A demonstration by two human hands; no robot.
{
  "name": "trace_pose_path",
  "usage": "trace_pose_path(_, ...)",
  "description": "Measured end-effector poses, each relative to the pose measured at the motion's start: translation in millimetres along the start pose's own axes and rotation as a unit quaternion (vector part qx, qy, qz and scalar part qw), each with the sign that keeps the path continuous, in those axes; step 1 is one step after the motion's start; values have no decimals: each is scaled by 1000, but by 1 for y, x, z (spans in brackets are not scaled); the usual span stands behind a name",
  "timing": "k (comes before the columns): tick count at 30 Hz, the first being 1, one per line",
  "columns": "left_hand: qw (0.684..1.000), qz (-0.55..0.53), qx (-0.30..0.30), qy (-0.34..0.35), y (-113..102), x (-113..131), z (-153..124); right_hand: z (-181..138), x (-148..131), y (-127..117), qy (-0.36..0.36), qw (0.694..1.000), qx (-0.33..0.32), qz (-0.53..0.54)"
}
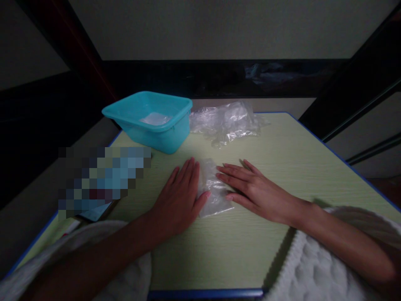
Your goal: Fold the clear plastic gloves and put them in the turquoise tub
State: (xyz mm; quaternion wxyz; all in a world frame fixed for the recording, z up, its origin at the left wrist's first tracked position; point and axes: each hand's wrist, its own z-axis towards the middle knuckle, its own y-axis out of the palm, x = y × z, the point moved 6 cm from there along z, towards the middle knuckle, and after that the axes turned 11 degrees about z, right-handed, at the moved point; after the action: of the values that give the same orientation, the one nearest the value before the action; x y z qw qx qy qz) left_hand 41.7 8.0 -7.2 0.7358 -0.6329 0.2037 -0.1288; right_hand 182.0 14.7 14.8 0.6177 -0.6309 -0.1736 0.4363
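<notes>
A small clear plastic bag (217,203) lies flat on the table (203,259) at the centre of the frame, between the two hands. The left hand (181,198) is laid palm down along the bag's left edge, fingers straight and together, thumb over the film. The right hand (247,187) reaches in from the right, fingers loosely spread, tips at the bag's right edge. Neither hand is closed around anything; in this dim light I cannot tell how firmly the right fingertips press.

The film looks thin and slick, so uneven pressure could make it skid or pucker, and a quick lift could let it cling to a finger and fold over. A sweep toward upper centre could catch the crumpled clear plastic (233,119) or knock the blue tub (178,136). At left, a careless forearm might nudge the pixelated, flat object (115,175).
</notes>
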Motion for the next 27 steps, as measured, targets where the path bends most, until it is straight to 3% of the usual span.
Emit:
trace_pose_path(7, 999, -21, 28, -2, -3, -2, 0, 0, 0, 1, 9, 1000, -3, 6)
trace_pose_path(11, 996, -41, 56, 55, -13, 7, -1, 0, 0, 2, 8, 1000, 3, 11)
trace_pose_path(16, 992, -49, 24, 117, -11, 18, -4, 0, 2, 4, 13, 1000, 4, 20)
trace_pose_path(27, 994, -22, -9, 107, -6, 20, -3, 0, 1, 1, 3, 1000, 8, 27)
